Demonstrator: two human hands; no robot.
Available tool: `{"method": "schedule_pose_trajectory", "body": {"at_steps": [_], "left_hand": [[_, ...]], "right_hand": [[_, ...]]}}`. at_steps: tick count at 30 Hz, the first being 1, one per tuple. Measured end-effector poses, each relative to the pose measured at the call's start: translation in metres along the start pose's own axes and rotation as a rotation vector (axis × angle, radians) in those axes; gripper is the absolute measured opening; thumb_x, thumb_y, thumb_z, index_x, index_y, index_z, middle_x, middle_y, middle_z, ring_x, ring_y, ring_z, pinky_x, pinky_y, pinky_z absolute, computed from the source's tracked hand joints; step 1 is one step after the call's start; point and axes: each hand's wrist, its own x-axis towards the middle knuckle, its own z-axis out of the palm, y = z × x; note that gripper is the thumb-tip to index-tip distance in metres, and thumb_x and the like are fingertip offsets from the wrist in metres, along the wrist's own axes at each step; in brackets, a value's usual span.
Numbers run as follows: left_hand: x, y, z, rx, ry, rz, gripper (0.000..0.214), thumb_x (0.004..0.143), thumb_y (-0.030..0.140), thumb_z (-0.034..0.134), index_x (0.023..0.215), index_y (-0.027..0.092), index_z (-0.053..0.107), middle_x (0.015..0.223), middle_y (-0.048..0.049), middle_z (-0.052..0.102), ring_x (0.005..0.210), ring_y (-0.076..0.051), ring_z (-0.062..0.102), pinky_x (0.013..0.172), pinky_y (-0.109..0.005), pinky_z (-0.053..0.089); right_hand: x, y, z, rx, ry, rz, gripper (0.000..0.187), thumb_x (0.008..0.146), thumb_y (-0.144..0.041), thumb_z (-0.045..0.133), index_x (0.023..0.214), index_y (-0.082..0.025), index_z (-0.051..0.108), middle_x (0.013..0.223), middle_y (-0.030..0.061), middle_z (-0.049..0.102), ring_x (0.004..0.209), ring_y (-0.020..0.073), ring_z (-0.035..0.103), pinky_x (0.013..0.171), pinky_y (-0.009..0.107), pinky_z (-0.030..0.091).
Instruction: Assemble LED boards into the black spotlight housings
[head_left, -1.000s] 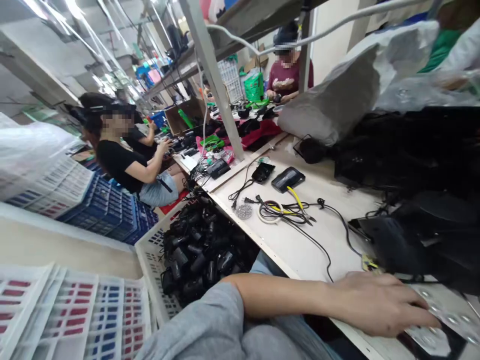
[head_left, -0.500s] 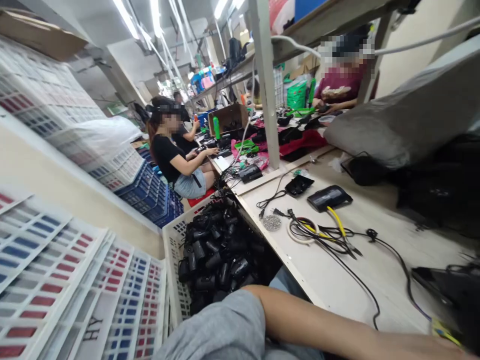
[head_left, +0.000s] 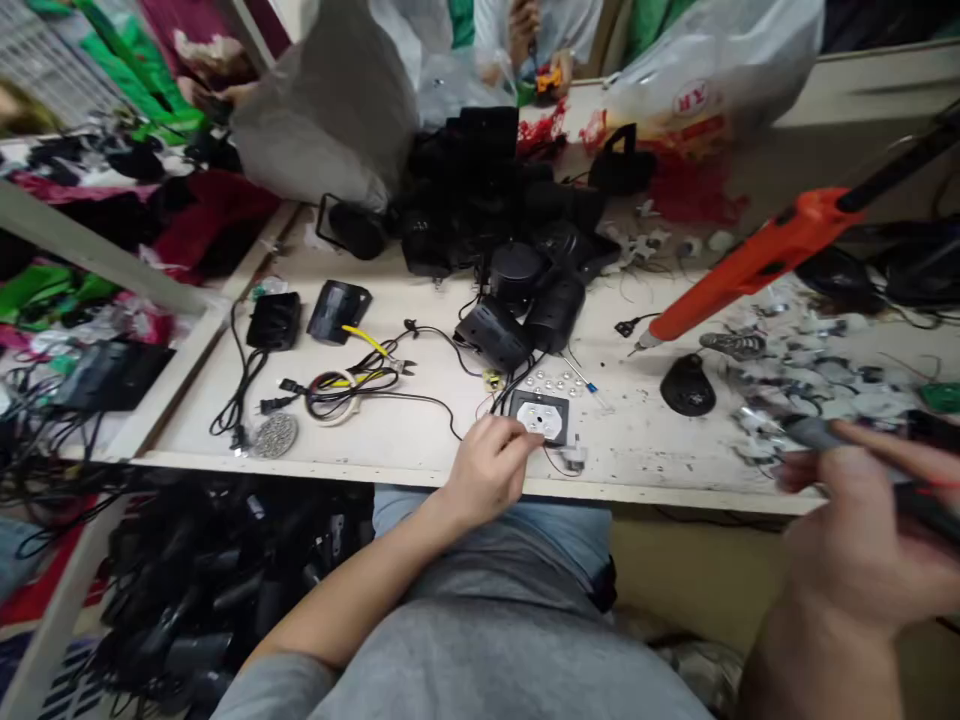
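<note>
My left hand (head_left: 491,465) is at the table's front edge, fingers curled and pressed together against the near left side of a square black plate (head_left: 561,408) with a white octagonal insert. What the fingertips pinch is hidden. A small white part with a thin wire (head_left: 574,455) lies beside the plate. Farther right, my right hand (head_left: 862,530) is blurred and wrapped round a grey and black tool (head_left: 810,432) whose kind I cannot make out. An orange electric screwdriver (head_left: 750,265) hangs at a slant above the table, apart from both hands.
Black housings (head_left: 495,335) pile up at the back centre. Yellow-handled cutters (head_left: 375,345), coiled cables (head_left: 330,395) and a heap of small screws (head_left: 276,435) lie left. Shiny metal parts (head_left: 795,370) crowd the right. Black parts fill a crate below left. Other people work across the table.
My view has swung right and down from the aisle and crates to the tabletop before me. Both hands now show; the left is at the square plate.
</note>
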Motion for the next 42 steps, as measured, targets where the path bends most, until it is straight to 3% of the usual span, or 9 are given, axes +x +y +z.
{"method": "schedule_pose_trajectory", "body": {"at_steps": [2, 5, 8, 13, 18, 42], "left_hand": [[-0.005, 0.008, 0.000, 0.057, -0.044, 0.068, 0.028, 0.092, 0.005, 0.047, 0.108, 0.016, 0.067, 0.094, -0.0076, 0.065, 0.079, -0.018, 0.053, 0.068, -0.030, 0.045], [-0.009, 0.011, 0.007, 0.124, -0.079, 0.096, 0.028, 0.093, 0.008, 0.047, 0.107, 0.018, 0.068, 0.100, -0.0086, 0.065, 0.081, -0.019, 0.053, 0.068, -0.031, 0.043], [-0.013, 0.007, 0.016, 0.145, -0.074, 0.059, 0.023, 0.094, 0.011, 0.050, 0.102, 0.019, 0.070, 0.102, -0.0092, 0.065, 0.085, -0.019, 0.056, 0.070, -0.031, 0.044], [-0.020, 0.006, 0.022, 0.063, -0.035, -0.034, 0.019, 0.093, 0.011, 0.055, 0.097, 0.019, 0.071, 0.104, -0.0087, 0.064, 0.091, -0.018, 0.058, 0.076, -0.030, 0.051], [-0.023, 0.008, 0.025, 0.002, -0.012, -0.082, 0.019, 0.093, 0.012, 0.055, 0.097, 0.020, 0.072, 0.105, -0.0081, 0.063, 0.093, -0.018, 0.060, 0.078, -0.031, 0.055], [-0.023, 0.006, 0.023, -0.131, -0.027, -0.132, 0.014, 0.092, 0.011, 0.056, 0.093, 0.017, 0.069, 0.106, -0.0101, 0.063, 0.096, -0.019, 0.061, 0.082, -0.033, 0.056]], "right_hand": [[-0.022, -0.002, 0.010, 0.088, -0.150, 0.057, 0.013, 0.082, -0.025, 0.076, 0.094, -0.021, 0.079, 0.072, 0.0019, 0.070, 0.053, 0.0161, 0.064, 0.047, 0.030, 0.047], [-0.050, -0.013, 0.012, 0.053, -0.481, 0.029, 0.010, 0.087, -0.022, 0.070, 0.095, -0.023, 0.076, 0.081, 0.0018, 0.076, 0.059, 0.0154, 0.068, 0.055, 0.030, 0.055], [-0.060, -0.021, 0.012, -0.001, -0.606, -0.105, 0.011, 0.087, -0.019, 0.068, 0.097, -0.022, 0.073, 0.083, 0.0020, 0.077, 0.066, 0.0152, 0.072, 0.064, 0.029, 0.059], [-0.059, -0.023, 0.028, 0.002, -0.638, -0.203, 0.008, 0.090, -0.017, 0.064, 0.096, -0.021, 0.069, 0.081, 0.0021, 0.076, 0.067, 0.0144, 0.072, 0.063, 0.025, 0.060], [-0.063, -0.023, 0.037, 0.013, -0.652, -0.207, 0.009, 0.090, -0.017, 0.064, 0.097, -0.021, 0.069, 0.081, 0.0023, 0.077, 0.066, 0.0149, 0.073, 0.063, 0.025, 0.061], [-0.058, -0.030, 0.042, 0.083, -0.725, -0.266, 0.019, 0.085, -0.009, 0.065, 0.099, -0.021, 0.069, 0.078, 0.0039, 0.075, 0.064, 0.0165, 0.071, 0.057, 0.027, 0.058]]}}
